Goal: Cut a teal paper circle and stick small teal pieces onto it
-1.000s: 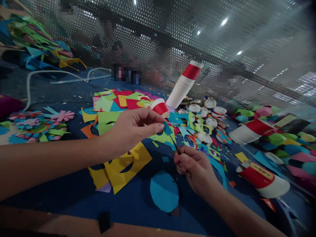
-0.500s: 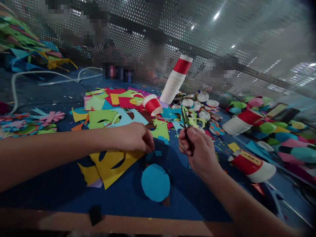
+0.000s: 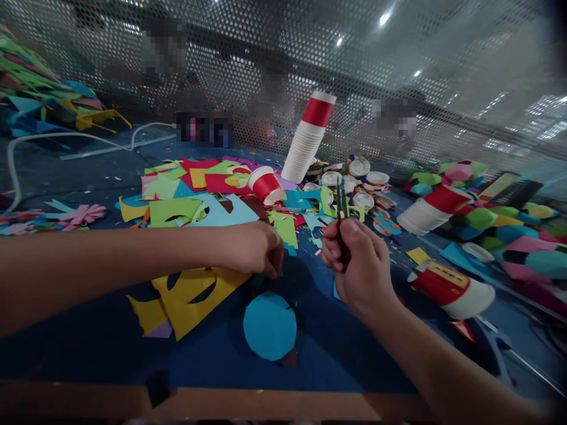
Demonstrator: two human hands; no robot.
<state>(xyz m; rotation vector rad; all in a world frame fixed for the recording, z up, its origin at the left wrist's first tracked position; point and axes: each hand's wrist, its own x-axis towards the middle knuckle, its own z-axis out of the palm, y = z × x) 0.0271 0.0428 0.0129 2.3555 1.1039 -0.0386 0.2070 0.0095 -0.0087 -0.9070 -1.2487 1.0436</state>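
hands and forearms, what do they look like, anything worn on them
The left hand and right hand are ungloved. The left forearm and right forearm are bare as far as they show: no sleeve, watch or bracelet. Some fingers are hidden, so rings cannot be ruled out.

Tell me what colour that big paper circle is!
The paper circle is blue, clearest in the head view.

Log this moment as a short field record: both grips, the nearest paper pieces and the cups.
Left grip: at a small blue paper scrap, mostly hidden; whether held, unclear
Right grip: closed around scissors, blades up
Front: blue paper disc, apart from both grips
Left of disc: cut yellow paper
Beyond grips: red-and-white paper cup, white-and-red cup stack
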